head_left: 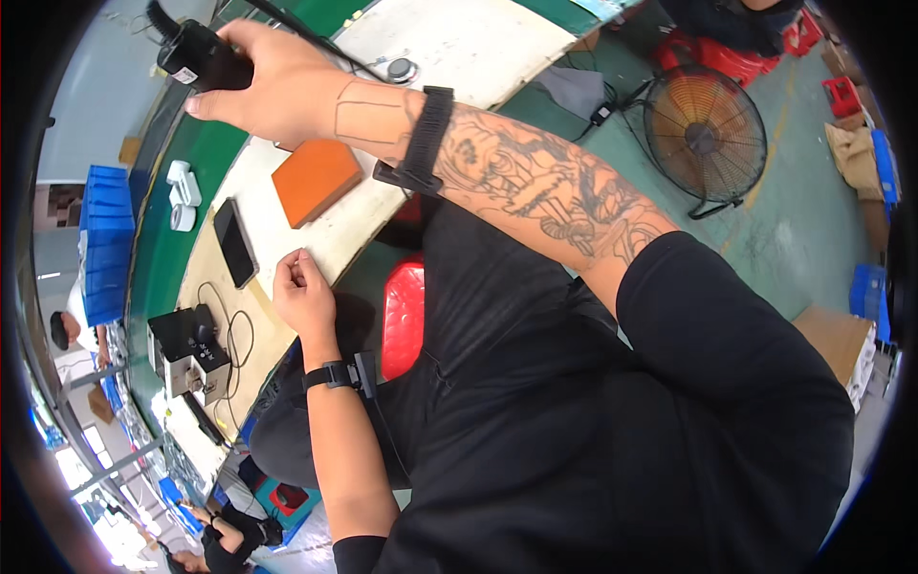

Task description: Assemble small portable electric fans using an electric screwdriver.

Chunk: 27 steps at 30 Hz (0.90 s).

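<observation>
Grips with the outstretched right hand [277, 86] at the upper left of the frame; holds the left hand [306, 295] loosely curled, left of centre.

A plain orange block [316, 182], black phone [235, 243] and black cylindrical device [206, 57] contrast with a cream-and-green counter [469, 43], amid a red seat [404, 316], blue bin [103, 244], black sleeve [746, 383] and dark linework tattoos [564, 215] patterning the right forearm [521, 182].

a black, rounded device [203, 55] bearing a small pale label sits in the grip of the right hand [284, 81], its body between thumb and fingers, labelled end pointing away from the palm, a ribbed black cable [163, 18] curving out beyond.
</observation>
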Each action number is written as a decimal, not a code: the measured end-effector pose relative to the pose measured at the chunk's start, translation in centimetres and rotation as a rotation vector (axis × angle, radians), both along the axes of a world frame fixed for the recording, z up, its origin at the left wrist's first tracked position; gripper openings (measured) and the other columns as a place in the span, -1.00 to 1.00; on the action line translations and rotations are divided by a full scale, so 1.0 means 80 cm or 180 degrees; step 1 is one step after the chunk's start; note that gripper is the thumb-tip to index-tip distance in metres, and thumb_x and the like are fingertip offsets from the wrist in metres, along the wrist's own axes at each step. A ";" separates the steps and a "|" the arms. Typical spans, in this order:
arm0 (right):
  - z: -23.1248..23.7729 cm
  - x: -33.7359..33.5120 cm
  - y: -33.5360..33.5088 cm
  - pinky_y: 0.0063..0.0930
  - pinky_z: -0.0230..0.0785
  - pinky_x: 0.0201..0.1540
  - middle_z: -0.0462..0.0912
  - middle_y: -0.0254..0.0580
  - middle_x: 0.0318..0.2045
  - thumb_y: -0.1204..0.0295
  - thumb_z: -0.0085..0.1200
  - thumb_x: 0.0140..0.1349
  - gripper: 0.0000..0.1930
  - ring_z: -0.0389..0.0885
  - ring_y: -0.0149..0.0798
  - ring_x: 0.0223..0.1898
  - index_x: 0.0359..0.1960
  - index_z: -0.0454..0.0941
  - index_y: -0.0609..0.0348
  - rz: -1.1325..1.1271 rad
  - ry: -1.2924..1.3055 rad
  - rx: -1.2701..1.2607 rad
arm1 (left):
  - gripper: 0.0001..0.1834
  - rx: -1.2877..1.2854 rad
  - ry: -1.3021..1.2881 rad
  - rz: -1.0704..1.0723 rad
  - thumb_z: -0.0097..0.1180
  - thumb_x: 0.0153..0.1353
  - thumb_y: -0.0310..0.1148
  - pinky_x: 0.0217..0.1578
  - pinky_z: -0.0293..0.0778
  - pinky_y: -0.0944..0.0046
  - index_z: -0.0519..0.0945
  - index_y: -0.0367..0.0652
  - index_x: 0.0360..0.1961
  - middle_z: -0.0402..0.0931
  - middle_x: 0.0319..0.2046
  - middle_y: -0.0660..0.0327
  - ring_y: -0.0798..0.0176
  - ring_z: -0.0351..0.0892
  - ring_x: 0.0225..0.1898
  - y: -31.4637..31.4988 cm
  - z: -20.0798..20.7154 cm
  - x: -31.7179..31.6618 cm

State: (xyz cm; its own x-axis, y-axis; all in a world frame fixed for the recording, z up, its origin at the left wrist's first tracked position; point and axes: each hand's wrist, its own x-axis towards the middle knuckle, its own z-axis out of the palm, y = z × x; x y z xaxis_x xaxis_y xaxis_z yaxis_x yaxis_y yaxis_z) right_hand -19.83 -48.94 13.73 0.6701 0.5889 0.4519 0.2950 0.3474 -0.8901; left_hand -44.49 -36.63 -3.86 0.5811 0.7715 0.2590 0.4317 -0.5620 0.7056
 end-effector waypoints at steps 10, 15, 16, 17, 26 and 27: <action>0.011 -0.031 -0.048 -0.38 0.58 0.02 0.72 -0.18 -0.15 0.14 0.48 0.16 -0.40 0.73 -0.29 -0.16 0.15 0.55 0.14 -0.0396 -0.0008 0.0191 | -0.85 0.0992 -0.0003 -0.0265 0.23 0.33 -0.36 -0.38 0.48 0.13 0.69 -0.23 -0.31 0.54 -0.56 0.16 0.13 0.52 -0.51 -0.001 0.014 -0.014; 0.038 -0.055 -0.039 -0.32 0.54 0.17 0.68 -0.12 0.02 0.25 0.45 0.24 -0.31 0.65 -0.27 0.09 0.30 0.44 0.36 -0.0495 0.0042 0.0355 | -0.86 0.1130 0.0113 -0.0160 0.16 0.35 -0.36 -0.24 0.57 -0.03 0.65 -0.19 -0.32 0.63 -0.41 0.01 -0.12 0.66 -0.33 0.015 0.019 -0.049; 0.058 -0.072 -0.045 -0.32 0.52 0.18 0.68 -0.13 0.04 0.27 0.45 0.26 -0.31 0.62 -0.28 0.13 0.32 0.42 0.39 -0.0180 0.0234 0.0408 | -0.86 0.1064 0.0037 -0.0221 0.15 0.34 -0.36 -0.22 0.57 -0.04 0.64 -0.18 -0.33 0.63 -0.39 -0.02 -0.15 0.66 -0.31 0.029 0.014 -0.063; 0.045 -0.051 -0.046 -0.32 0.53 0.17 0.69 -0.17 0.07 0.33 0.41 0.30 -0.38 0.62 -0.31 0.10 0.31 0.44 0.35 -0.0246 0.0164 0.0519 | -0.88 0.1011 -0.0214 -0.0258 0.15 0.31 -0.38 -0.22 0.57 -0.08 0.63 -0.18 -0.35 0.62 -0.39 -0.03 -0.19 0.65 -0.31 0.014 0.016 -0.049; 0.057 -0.099 -0.048 -0.56 0.40 -0.23 0.61 -0.42 -0.33 0.39 0.39 0.32 -0.66 0.52 -0.52 -0.35 0.08 0.60 0.14 -0.0242 0.0707 0.0045 | -0.90 0.0919 -0.0194 -0.0183 0.23 0.22 -0.35 -0.34 0.52 -0.10 0.60 -0.10 -0.41 0.58 -0.48 0.07 -0.14 0.61 -0.39 0.012 0.056 -0.059; 0.056 -0.097 -0.046 -0.56 0.40 -0.24 0.61 -0.44 -0.33 0.39 0.40 0.32 -0.67 0.52 -0.53 -0.36 0.05 0.61 0.13 -0.0211 0.0665 0.0057 | -0.90 0.0954 -0.0151 -0.0152 0.23 0.22 -0.34 -0.31 0.54 -0.07 0.62 -0.11 -0.38 0.60 -0.46 0.05 -0.13 0.62 -0.37 0.016 0.054 -0.059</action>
State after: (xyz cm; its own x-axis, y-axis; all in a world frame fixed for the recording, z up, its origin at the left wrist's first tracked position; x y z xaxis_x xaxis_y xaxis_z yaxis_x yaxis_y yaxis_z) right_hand -27.59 -52.62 18.22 0.7871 0.5336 0.3094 0.1276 0.3499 -0.9281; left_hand -49.22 -35.34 0.45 0.5966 0.6288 0.4987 0.3704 -0.7670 0.5239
